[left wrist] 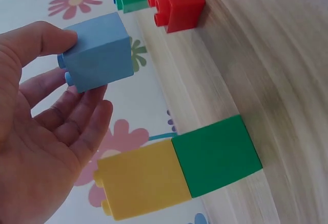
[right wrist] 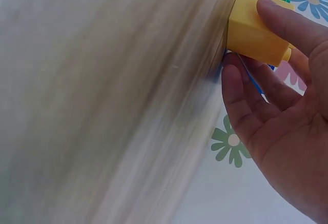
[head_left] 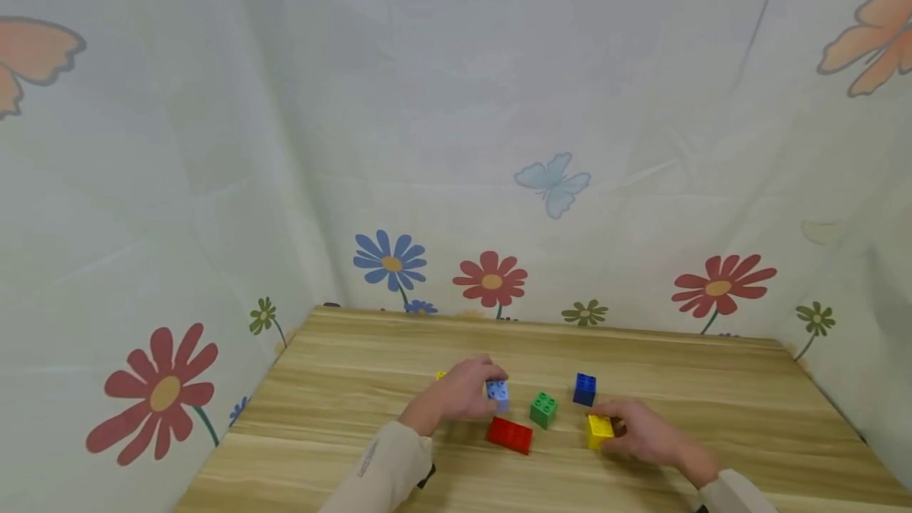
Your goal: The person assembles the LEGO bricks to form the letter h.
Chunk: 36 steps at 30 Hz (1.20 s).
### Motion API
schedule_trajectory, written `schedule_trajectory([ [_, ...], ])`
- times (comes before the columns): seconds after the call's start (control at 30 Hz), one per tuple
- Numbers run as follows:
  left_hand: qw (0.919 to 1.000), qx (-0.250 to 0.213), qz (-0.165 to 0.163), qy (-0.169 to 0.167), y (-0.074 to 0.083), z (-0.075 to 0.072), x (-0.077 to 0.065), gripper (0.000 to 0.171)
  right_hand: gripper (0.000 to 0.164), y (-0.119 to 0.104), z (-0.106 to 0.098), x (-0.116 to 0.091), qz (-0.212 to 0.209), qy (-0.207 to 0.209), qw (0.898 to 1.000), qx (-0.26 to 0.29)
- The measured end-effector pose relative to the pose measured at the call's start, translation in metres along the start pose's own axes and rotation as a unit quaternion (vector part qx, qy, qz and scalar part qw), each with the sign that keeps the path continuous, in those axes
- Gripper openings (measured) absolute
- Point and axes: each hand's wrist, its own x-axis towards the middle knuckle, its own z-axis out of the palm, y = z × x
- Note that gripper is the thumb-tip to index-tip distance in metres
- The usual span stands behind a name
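My left hand pinches a light blue toy brick between thumb and fingers, raised off the table. Beside that hand, a yellow brick is stacked on a green brick; in the head view the hand mostly hides this stack. My right hand grips another yellow brick standing on the table, its thumb on one side and fingers at the other. Between the hands lie a long red brick and a green brick. A dark blue brick stands just beyond the right hand.
The bricks are spread over a wood-grain table. Its far edge meets a pale curtain printed with flowers and butterflies, which also hangs along the left and right sides.
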Motion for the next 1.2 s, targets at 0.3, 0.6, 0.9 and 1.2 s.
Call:
schedule_trajectory([
  [0.3,0.9987,-0.046,0.022,-0.011,0.008,0.007,-0.005,0.038,0.041,0.002,0.002,-0.002,0.017,0.013,1.000,0.007],
  [0.6,0.9952,-0.086,0.046,0.003,0.014,0.018,0.000,0.038,0.032,0.005,0.003,0.002,0.024,0.032,0.999,-0.013],
  [0.9,0.9939,-0.105,0.020,0.026,0.027,0.026,0.010,0.037,0.027,0.001,0.003,0.006,0.029,0.036,0.999,-0.006],
  [1.2,0.9867,-0.156,0.007,0.047,0.039,0.040,0.023,0.038,0.036,0.003,0.007,0.009,0.063,0.071,0.995,0.007],
])
